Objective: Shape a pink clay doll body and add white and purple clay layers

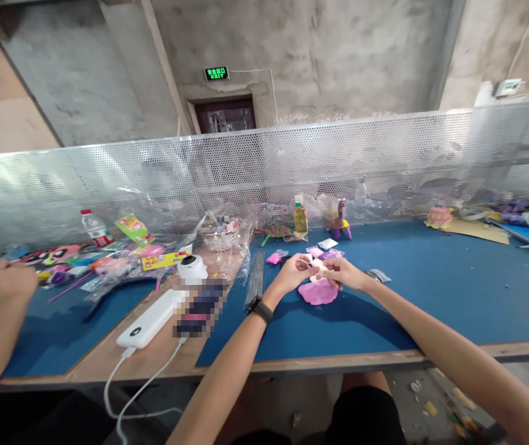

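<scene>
And at four o'clock, a small pale lump is largely covered between the left hand and the right hand, its shape unreadable! Just beneath, a flat pink clay-like sheet loses its far edge behind them. Over at eight, a co-worker's bare forearm gets sliced by the frame! Half past seven, a dark rectangular phone, all pixel blocks. One o'clock, pale wall scribbles, too faint to read!
</scene>
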A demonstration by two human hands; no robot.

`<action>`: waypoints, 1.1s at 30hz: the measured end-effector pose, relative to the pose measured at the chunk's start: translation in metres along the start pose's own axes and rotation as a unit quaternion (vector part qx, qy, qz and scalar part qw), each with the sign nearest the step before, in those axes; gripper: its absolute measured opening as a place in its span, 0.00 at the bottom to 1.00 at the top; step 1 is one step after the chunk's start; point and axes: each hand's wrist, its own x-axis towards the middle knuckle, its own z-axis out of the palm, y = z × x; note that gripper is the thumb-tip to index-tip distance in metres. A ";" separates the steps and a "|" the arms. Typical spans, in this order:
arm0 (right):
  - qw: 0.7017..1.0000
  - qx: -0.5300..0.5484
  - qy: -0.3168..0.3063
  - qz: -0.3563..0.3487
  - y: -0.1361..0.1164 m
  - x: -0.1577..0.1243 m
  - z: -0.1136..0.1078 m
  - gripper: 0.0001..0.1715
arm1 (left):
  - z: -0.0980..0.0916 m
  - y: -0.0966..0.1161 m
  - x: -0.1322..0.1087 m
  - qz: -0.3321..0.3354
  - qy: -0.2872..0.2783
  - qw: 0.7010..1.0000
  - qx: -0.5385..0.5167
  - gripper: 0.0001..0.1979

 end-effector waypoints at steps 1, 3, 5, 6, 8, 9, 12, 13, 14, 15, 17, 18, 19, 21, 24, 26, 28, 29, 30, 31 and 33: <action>1.000 0.005 -0.016 0.001 0.002 0.000 -0.001 0.23 | 0.001 0.000 -0.001 0.003 0.000 1.000 0.011 0.30; 0.999 0.013 -0.040 0.002 0.005 0.000 -0.001 0.22 | 0.005 0.004 -0.003 0.018 -0.010 0.999 0.034 0.30; 0.999 0.020 -0.047 0.002 0.007 0.001 0.001 0.20 | 0.009 0.011 -0.006 0.043 -0.018 0.997 0.061 0.26; 0.999 0.026 -0.047 0.001 0.007 0.001 0.002 0.19 | 0.010 0.014 -0.006 0.058 -0.016 0.995 0.075 0.23; 0.998 0.039 -0.043 -0.003 0.006 0.003 0.004 0.18 | 0.012 0.017 -0.005 0.086 -0.007 0.992 0.093 0.17; 0.998 0.040 -0.039 -0.004 0.005 0.004 0.004 0.18 | 0.011 0.017 -0.004 0.091 -0.002 0.991 0.097 0.15; 1.000 -0.003 -0.015 -0.005 0.001 0.006 0.004 0.20 | 0.006 0.013 0.001 0.084 0.010 0.992 0.096 0.13; 1.000 -0.029 -0.003 -0.009 0.000 0.007 0.004 0.21 | 0.004 0.012 0.002 0.084 0.010 0.992 0.098 0.13; 0.998 -0.058 0.009 -0.015 -0.002 0.007 0.004 0.21 | 0.001 0.010 0.003 0.087 0.006 0.991 0.104 0.12; 0.995 -0.090 0.022 -0.027 -0.003 0.007 0.004 0.21 | -0.001 0.009 0.004 0.092 -0.003 0.989 0.111 0.11; 0.984 -0.158 0.047 -0.060 -0.004 0.007 0.004 0.20 | -0.004 0.009 0.003 0.099 -0.033 0.987 0.125 0.11; 0.976 -0.192 0.057 -0.079 -0.004 0.007 0.003 0.20 | -0.006 0.010 0.003 0.098 -0.051 0.986 0.126 0.11; 0.968 -0.223 0.066 -0.097 -0.005 0.007 0.002 0.21 | -0.007 0.012 0.002 0.096 -0.069 0.986 0.121 0.12; 0.953 -0.264 0.081 -0.121 -0.004 0.006 -0.001 0.21 | -0.008 0.016 0.000 0.086 -0.101 0.986 0.096 0.13; 0.944 -0.288 0.095 -0.128 0.000 0.005 -0.006 0.20 | -0.008 0.020 -0.002 0.056 -0.121 0.989 0.066 0.16; 0.941 -0.296 0.096 -0.131 0.003 0.005 -0.006 0.18 | -0.007 0.020 -0.005 0.048 -0.113 0.989 0.080 0.17; 0.939 -0.303 0.088 -0.135 0.006 0.005 -0.004 0.17 | -0.004 0.019 -0.008 0.068 -0.083 0.985 0.132 0.19; 0.938 -0.308 0.083 -0.136 0.007 0.005 -0.002 0.17 | -0.003 0.018 -0.009 0.084 -0.064 0.981 0.163 0.20; 0.936 -0.313 0.083 -0.135 0.007 0.006 0.000 0.17 | -0.001 0.017 -0.010 0.098 -0.047 0.976 0.190 0.21; 0.935 -0.318 0.085 -0.133 0.006 0.006 0.003 0.17 | 0.000 0.017 -0.011 0.111 -0.034 0.971 0.210 0.22; 0.932 -0.323 0.095 -0.136 0.003 0.006 0.006 0.18 | 0.003 0.019 -0.010 0.129 -0.022 0.966 0.223 0.23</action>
